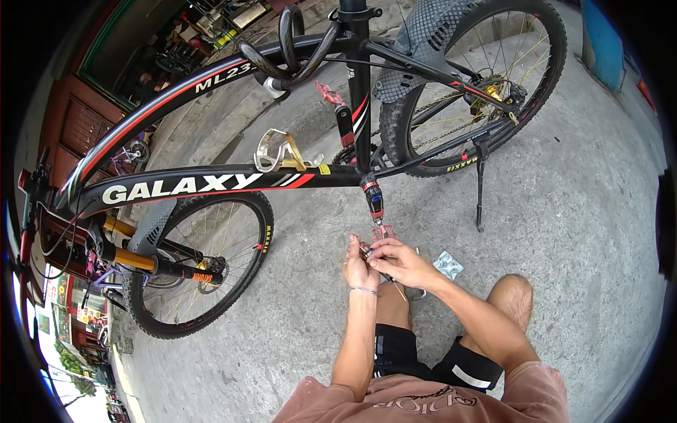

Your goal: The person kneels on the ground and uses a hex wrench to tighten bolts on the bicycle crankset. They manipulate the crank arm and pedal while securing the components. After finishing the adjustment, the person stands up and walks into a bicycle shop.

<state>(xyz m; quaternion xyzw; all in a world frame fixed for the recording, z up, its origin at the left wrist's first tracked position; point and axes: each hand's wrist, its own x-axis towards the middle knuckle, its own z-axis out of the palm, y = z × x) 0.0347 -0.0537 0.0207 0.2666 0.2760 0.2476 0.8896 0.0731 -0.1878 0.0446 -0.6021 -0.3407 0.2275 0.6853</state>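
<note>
Close together beyond my knee are my left hand and my right hand. The left is curled with its thumb up, cupped around a small dark and metallic thing too small to name. My right fingers pinch at that same spot over the left palm; what they grip is mostly hidden. A thin rod-like piece sticks out below the hands. Just beyond my fingertips is a pink pedal, on the black and red crank arm of a black bicycle.
The bicycle stands across the view, propped by its kickstand. A coiled cable lock hangs on its frame, above a bottle cage. A small pale packet lies on the concrete ground. A blue object stands at the far right.
</note>
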